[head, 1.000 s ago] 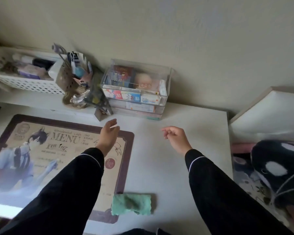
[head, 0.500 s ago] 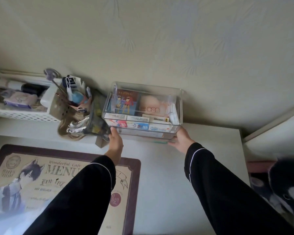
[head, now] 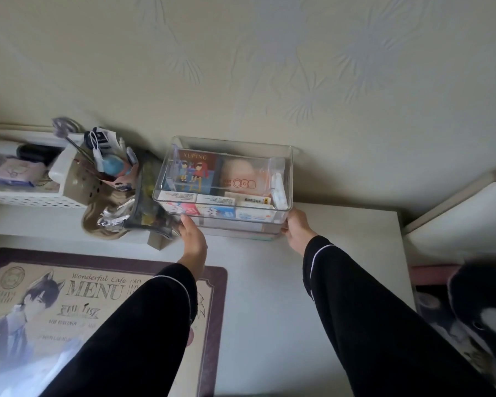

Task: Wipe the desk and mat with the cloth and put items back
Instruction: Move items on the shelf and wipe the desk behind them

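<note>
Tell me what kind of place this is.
Likely a home bedroom desk corner: a white desk against the wall, an illustrated desk mat, a clear box of small packets, and a plush toy alongside.

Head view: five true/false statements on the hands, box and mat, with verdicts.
1. The left hand and right hand hold the box at its lower corners. True.
2. The box stands on the mat. False: it is past the mat's far edge, by the wall.
3. The box is empty. False: it holds cards and packs.
4. A basket stands left of the box. True.
5. The left hand holds the cloth. False: it holds the box, and no cloth is in view.
</note>
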Motion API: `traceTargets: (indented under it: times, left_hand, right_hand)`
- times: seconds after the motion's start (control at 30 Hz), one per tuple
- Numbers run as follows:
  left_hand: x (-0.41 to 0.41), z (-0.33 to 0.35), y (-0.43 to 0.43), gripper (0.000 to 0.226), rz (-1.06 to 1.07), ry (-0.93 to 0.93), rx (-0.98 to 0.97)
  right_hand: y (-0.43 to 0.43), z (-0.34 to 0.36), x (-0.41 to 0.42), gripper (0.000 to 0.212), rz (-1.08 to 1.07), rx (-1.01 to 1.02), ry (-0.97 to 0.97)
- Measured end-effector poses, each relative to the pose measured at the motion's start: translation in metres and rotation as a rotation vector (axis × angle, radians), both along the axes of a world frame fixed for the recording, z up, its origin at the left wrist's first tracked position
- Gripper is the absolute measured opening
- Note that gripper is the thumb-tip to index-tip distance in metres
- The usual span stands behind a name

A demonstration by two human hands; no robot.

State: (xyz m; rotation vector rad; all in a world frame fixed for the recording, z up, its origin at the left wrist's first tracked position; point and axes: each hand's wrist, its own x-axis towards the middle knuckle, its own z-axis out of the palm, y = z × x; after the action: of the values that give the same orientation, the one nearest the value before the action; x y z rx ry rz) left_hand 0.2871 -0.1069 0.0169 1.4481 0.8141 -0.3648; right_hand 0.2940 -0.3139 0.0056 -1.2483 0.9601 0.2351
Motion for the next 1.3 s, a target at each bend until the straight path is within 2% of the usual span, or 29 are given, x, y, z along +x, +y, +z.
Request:
traceTargets:
  times: [0.2,0.3,0.53,0.73,0.97,1.17,1.3]
  left_hand:
    - [-0.002,0.000,0.021,0.074,-0.076,-0.031,0.005]
    - [-0.001,0.003,0.018,0.074,-0.074,-0.023,0.010]
    - [-0.018,0.013,-0.031,0.074,-0.171,0.016,-0.072]
    - [-0.040,0.011,-0.098,0.072,-0.346,0.008,-0.092]
    - [-0.044,0.012,-0.146,0.075,-0.449,0.058,-0.098]
    - [-0.059,0.020,-0.179,0.074,-0.541,0.034,-0.149]
    - [-0.068,0.025,-0.196,0.070,-0.603,0.020,-0.191]
  right_hand:
    - [-0.013,-0.010,-0.024,0.014,-0.040,0.120,-0.007]
    - [-0.025,-0.015,-0.047,0.017,-0.044,0.151,-0.020]
    - [-0.090,-0.014,-0.073,0.026,-0.140,0.074,-0.051]
    - [-0.163,0.002,-0.092,0.028,-0.190,-0.036,-0.046]
    - [-0.218,0.019,-0.106,0.028,-0.258,0.081,-0.162]
    - [-0.259,0.011,-0.099,0.027,-0.330,0.045,-0.156]
    - [-0.279,0.013,-0.098,0.024,-0.287,-0.021,-0.084]
